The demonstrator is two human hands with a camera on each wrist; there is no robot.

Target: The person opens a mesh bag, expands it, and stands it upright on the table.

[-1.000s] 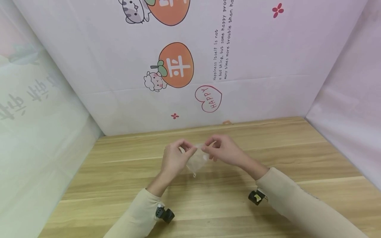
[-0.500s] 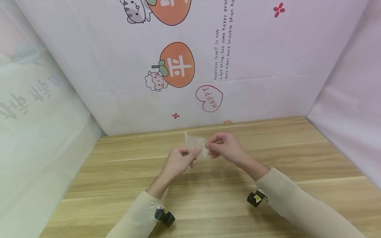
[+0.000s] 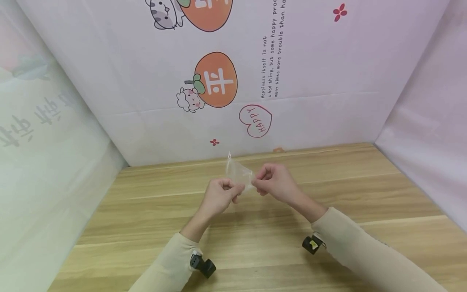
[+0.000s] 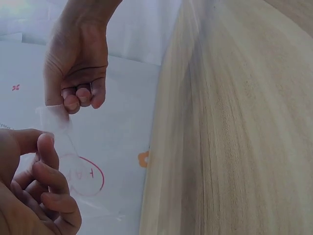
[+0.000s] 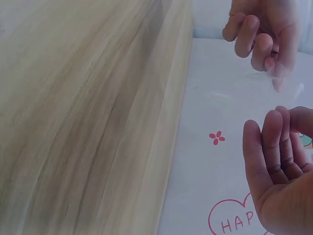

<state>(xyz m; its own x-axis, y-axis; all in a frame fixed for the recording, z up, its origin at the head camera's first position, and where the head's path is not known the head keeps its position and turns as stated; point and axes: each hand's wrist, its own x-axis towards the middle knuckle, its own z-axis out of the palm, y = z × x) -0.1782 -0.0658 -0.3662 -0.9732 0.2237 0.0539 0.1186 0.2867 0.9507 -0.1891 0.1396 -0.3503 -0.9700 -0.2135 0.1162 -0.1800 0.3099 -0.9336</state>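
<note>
Between the two hands, above the table, is a small clear plastic bag (image 3: 238, 172), its pointed corner standing up toward the wall in the head view. My left hand (image 3: 219, 197) pinches its lower edge between thumb and forefinger. At the bag's right edge, my right hand (image 3: 277, 182) pinches the film with thumb and fingertips. In the left wrist view the thin film (image 4: 54, 117) stretches between both hands' fingertips. The right wrist view shows the film (image 5: 288, 88) faintly; whether anything is inside it, I cannot tell.
A wood-grain table (image 3: 255, 251) spreads under both hands. Behind it rises a white printed cloth wall (image 3: 313, 121), with pale cloth walls at left and right. Small black cameras (image 3: 202, 265) hang at both sleeve cuffs.
The bag has turned from hanging below the hands to pointing up and away. My left hand has shifted its pinch along the bag; the right has stayed nearly in place.
</note>
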